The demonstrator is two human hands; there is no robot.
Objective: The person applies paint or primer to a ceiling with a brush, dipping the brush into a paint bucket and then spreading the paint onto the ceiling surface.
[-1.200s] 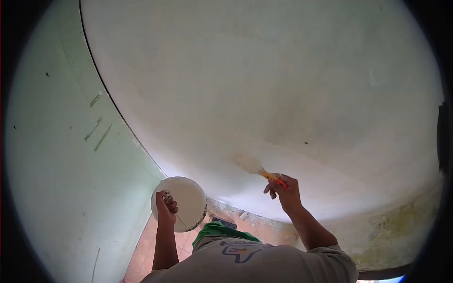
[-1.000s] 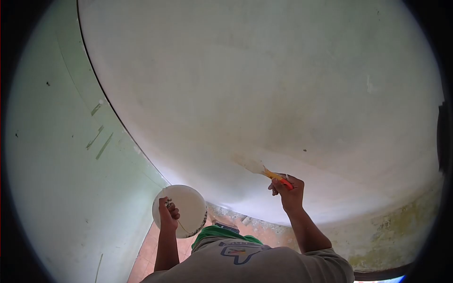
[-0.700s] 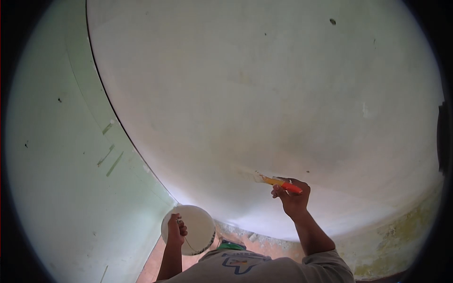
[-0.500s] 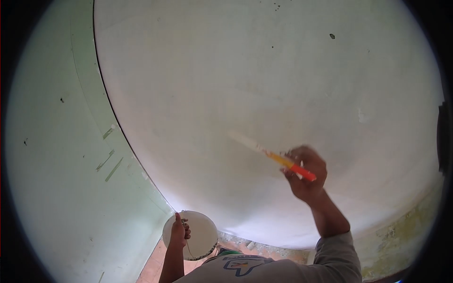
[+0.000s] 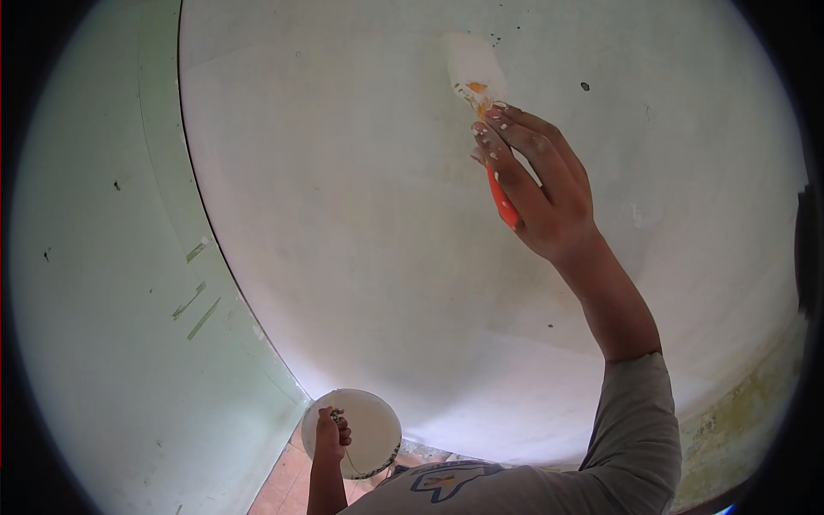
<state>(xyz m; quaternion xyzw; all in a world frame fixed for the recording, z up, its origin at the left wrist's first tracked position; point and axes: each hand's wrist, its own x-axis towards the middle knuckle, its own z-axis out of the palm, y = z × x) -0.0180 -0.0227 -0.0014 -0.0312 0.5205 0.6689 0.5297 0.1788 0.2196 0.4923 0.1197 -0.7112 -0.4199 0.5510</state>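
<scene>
A paintbrush (image 5: 475, 67) with white-coated bristles and an orange-red handle is gripped in my right hand (image 5: 549, 184). Its bristles lie against the upper part of the pale wall (image 5: 343, 223), pointing upward. White paint spots my right fingers, which are bent round the handle. Low in the view, my left hand (image 5: 331, 432) is closed round the wire handle of a round bucket (image 5: 398, 429). Whitish paint (image 5: 371, 429) shows inside, and dark smudges mark the bucket's lower rim.
A second, greenish wall (image 5: 103, 326) meets the pale one on the left along a dark seam (image 5: 206, 213). Scratches (image 5: 204, 318) and small holes mark the walls. Reddish floor tiles (image 5: 287, 481) show below. Stained, bare plaster (image 5: 730, 421) is at lower right, and a dark object (image 5: 805, 253) stands at the right edge.
My right hand has moved up the wall and extended, turning the brush from a leftward slant to nearly upright. My left hand and the bucket have shifted only slightly.
</scene>
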